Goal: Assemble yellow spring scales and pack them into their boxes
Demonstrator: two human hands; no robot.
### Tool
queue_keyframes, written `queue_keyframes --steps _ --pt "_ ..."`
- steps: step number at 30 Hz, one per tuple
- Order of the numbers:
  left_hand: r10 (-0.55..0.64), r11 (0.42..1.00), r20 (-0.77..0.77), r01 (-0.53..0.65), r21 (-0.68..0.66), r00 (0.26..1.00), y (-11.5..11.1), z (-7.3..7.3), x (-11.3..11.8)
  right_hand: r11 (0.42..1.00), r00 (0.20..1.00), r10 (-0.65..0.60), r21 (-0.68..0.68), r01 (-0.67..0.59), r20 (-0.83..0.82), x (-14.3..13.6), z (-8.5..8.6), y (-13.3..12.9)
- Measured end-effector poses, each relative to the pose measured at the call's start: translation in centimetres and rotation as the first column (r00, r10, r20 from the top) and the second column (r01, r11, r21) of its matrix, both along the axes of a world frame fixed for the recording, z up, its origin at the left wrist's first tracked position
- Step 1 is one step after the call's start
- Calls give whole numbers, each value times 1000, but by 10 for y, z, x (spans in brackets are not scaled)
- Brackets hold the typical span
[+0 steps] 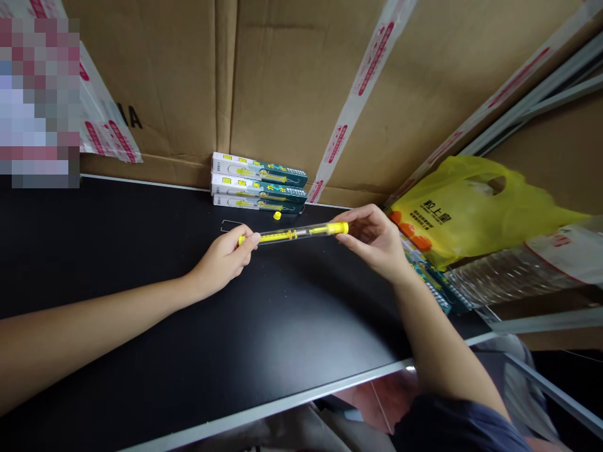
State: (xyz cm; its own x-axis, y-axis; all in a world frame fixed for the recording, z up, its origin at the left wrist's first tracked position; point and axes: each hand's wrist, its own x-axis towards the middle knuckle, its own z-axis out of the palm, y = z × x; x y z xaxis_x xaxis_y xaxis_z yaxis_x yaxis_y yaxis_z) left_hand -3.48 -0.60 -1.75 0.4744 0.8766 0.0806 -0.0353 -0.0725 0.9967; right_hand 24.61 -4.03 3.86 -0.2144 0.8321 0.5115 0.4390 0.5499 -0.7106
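A clear tube with yellow parts inside and yellow ends (301, 233) is held level above the black table (211, 351). Around its left end, my left hand (225, 259) is closed, thumb on top. My right hand (377, 242) pinches the yellow cap at the other end between thumb and fingers. Behind the tube, a small yellow cap (277, 215) lies on the table. A bent metal wire (230, 221) is just behind my left hand, partly hidden by it. Three printed boxes (258, 183) are stacked against the cardboard at the back.
On the right are a yellow plastic bag (471, 207), more printed boxes (436, 285) and a clear plastic bottle (504, 273). Taped cardboard (292, 81) stands along the back. A metal edge (282, 402) runs along the table's front.
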Motion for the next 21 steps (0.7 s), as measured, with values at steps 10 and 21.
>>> queue_keyframes --steps 10,21 --pt "-9 1000 9 9 -6 1000 -1 1 -1 995 986 -96 29 93 136 -4 -1 -3" --pt "0 1000 -10 0 23 1000 -2 5 -1 998 998 -54 -33 55 45 -2 2 -5"
